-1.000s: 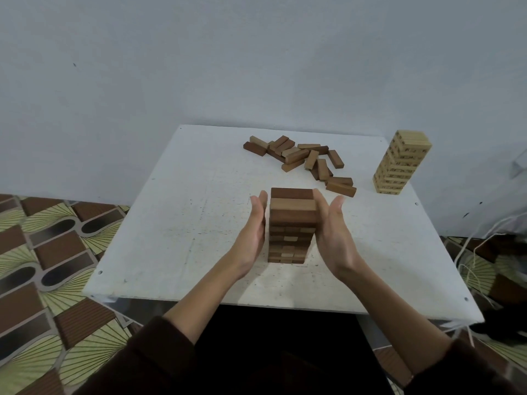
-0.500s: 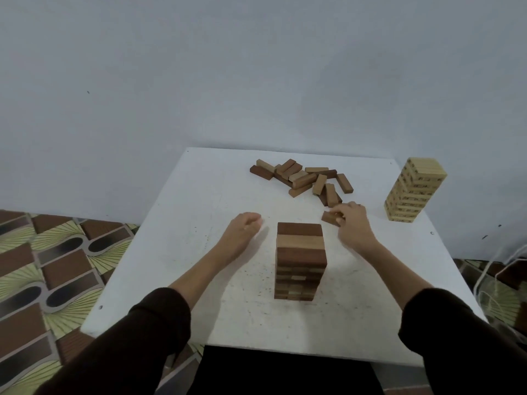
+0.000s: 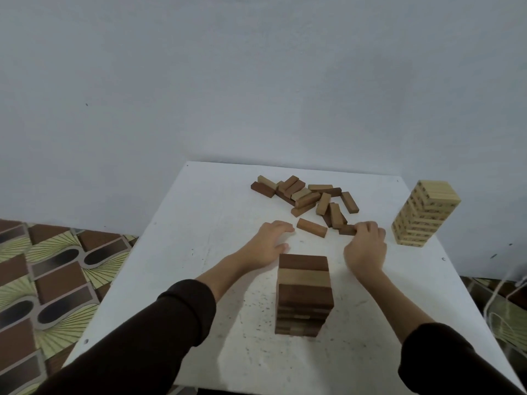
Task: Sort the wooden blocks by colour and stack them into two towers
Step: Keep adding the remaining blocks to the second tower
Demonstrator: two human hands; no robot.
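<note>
Our right hand (image 3: 366,249) has its grip pinched on a dark block (image 3: 346,230) at the near edge of the loose pile (image 3: 308,195), at 12 o'clock on the table (image 3: 199,223). Our left hand (image 3: 268,243) keeps a slack grip, holding nothing, just beside a lone brown block (image 3: 311,227). The brown tower (image 3: 303,292) stands between our wrists, and the pale tower (image 3: 422,213) stands at 2 o'clock.

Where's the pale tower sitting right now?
Head view: the pale tower stands at the table's right edge, right of the loose brown blocks and the right hand.
</note>
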